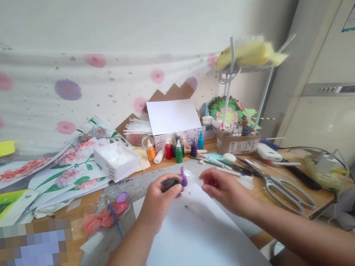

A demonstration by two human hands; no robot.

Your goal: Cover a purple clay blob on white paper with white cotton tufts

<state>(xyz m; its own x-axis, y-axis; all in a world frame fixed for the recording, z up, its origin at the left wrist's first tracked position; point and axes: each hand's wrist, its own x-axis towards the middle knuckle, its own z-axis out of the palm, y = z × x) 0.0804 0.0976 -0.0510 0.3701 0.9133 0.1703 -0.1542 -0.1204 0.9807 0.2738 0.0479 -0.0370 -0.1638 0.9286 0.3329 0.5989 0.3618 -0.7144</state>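
My left hand (164, 196) is closed around a black object (170, 184) above the top edge of a large white sheet (193, 245). A small purple piece (184, 178) stands up at its fingertips; whether it is part of the black object I cannot tell. To the right, my right hand (221, 188) hovers over the sheet's upper right edge, apart from the left one, its fingers curled and blurred. Whether anything is between those fingers is hidden. A few small dark specks (187, 206) lie on the sheet between the hands.
Behind the hands stand several paint bottles (179, 152). A white box (118, 160) and flower paintings (71, 176) are at the left, near pink pieces (102, 218) and a blue brush (114, 216). Large scissors (284, 188) lie right, before a cardboard box of pens (238, 144).
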